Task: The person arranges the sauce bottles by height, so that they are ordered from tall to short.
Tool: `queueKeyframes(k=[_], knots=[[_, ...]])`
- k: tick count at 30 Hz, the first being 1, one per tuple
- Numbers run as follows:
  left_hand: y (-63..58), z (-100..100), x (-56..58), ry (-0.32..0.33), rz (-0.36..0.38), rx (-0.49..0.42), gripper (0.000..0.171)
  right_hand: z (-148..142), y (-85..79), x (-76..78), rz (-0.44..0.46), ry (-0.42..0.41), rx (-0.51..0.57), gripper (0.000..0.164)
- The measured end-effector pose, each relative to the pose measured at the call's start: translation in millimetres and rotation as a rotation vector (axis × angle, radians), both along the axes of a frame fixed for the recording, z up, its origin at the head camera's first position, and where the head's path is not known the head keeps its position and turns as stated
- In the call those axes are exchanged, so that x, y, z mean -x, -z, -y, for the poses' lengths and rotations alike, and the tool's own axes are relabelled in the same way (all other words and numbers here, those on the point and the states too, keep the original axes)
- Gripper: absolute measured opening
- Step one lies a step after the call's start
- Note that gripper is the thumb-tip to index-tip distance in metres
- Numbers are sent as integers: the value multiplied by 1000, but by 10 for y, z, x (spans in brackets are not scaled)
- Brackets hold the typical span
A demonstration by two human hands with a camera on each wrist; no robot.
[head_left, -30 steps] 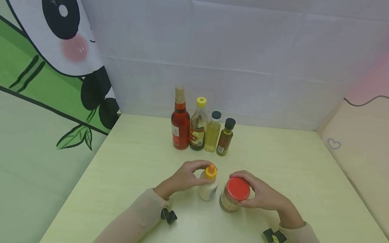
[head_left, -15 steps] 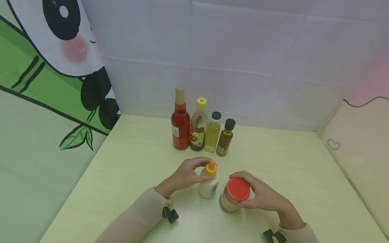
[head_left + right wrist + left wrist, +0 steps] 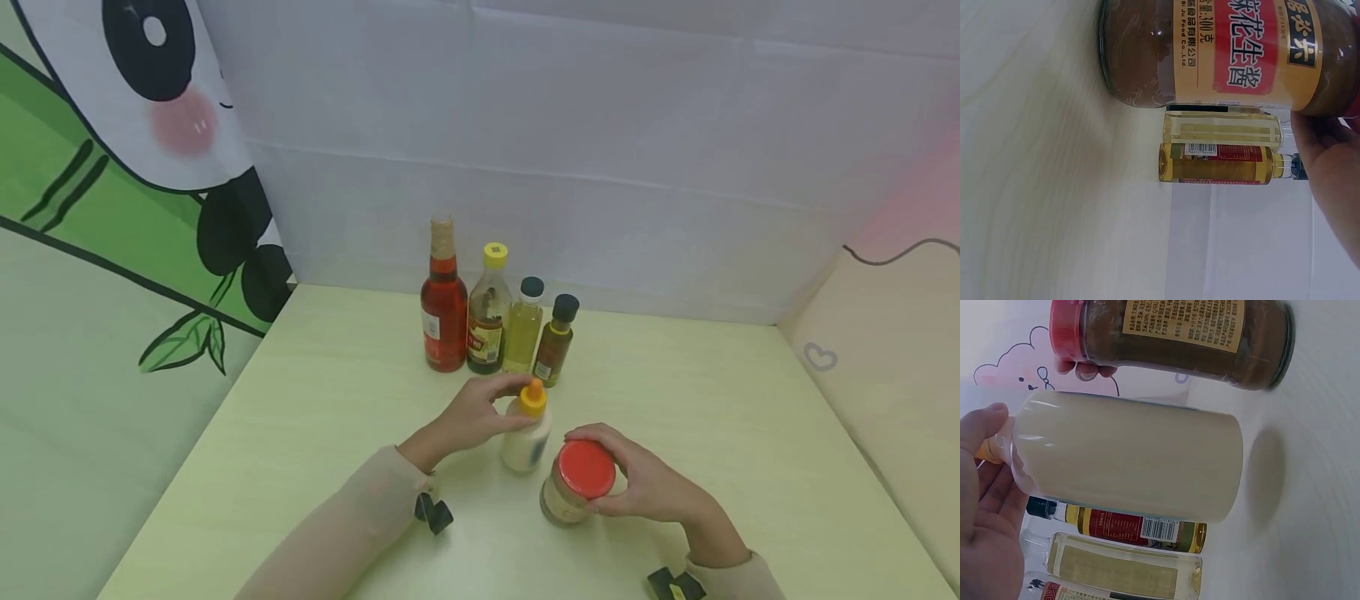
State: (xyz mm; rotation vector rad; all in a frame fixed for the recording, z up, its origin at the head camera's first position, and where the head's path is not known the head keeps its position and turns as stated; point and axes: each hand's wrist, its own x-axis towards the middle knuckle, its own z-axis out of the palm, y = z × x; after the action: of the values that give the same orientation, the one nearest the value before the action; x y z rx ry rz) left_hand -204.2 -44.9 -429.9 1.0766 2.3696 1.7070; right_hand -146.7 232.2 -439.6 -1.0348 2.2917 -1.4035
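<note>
My left hand (image 3: 471,415) pinches a white squeeze bottle (image 3: 523,447) at its neck, just under the orange-yellow nozzle cap. In the left wrist view the squeeze bottle (image 3: 1129,456) hangs close over the table, its shadow (image 3: 1266,478) apart from its base. With thumb and fingers, my right hand (image 3: 648,482) grips a peanut butter jar (image 3: 561,502) round its top, by the red lid (image 3: 587,469). The brown jar (image 3: 1147,56) with its orange and red label fills the top of the right wrist view. Jar and squeeze bottle stand side by side, a small gap between them.
Behind the hands stands a row of bottles: a tall red bottle (image 3: 444,325), a yellow-capped bottle (image 3: 486,337), a pale oil bottle (image 3: 522,333) and a small dark-capped bottle (image 3: 553,350). A white cloth wall (image 3: 600,167) rises behind the table (image 3: 712,400).
My left hand has carried the squeeze bottle away from me and a little to the right, closer to the row of bottles. The right hand and the jar have stayed in place.
</note>
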Motion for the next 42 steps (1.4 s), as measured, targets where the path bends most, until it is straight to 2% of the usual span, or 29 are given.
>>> queueKeyframes(k=[12, 21, 33, 42], knots=[[-56, -124, 192, -36, 3, -6, 47, 6, -18, 1, 3, 10, -12, 68], [-82, -242, 302, -42, 47, -3, 50, 10, -20, 2, 23, -1, 15, 66], [-80, -441, 438, -26, -5, -17, 48, 15, -9, -7, 21, 0, 27, 66], [-33, -607, 510, -16, -5, -33, 49, 15, -7, -15, 35, -2, 37, 67]])
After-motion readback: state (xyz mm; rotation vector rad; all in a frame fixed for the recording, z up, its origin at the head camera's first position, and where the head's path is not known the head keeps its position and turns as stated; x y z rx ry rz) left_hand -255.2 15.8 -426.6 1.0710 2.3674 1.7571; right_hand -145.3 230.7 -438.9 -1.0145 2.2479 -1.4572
